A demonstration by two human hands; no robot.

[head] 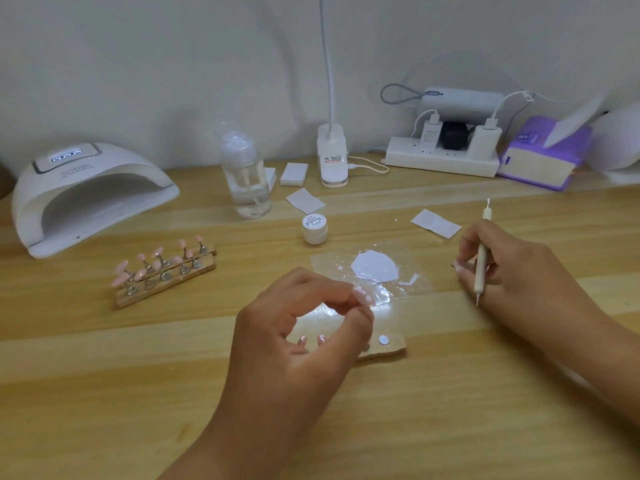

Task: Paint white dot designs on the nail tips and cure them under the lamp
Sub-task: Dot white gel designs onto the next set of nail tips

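Nail tip point(363, 295) sits pinched between the left hand's point(298, 341) fingers above the near wooden holder point(384, 351) on the table point(104, 393). It looks light, stiff and slick, so grip the edges, clear of wet paint. Right hand point(512, 268) grips the dotting pen point(482, 258). Beyond lie white paint point(375, 266), more tips point(162, 268) and the lamp point(86, 195).

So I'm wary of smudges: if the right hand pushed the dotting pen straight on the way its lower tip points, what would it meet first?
Probably just the bare wooden table. The dotting pen in the right hand points down and toward the person, right of the white paint; its height is unclear.
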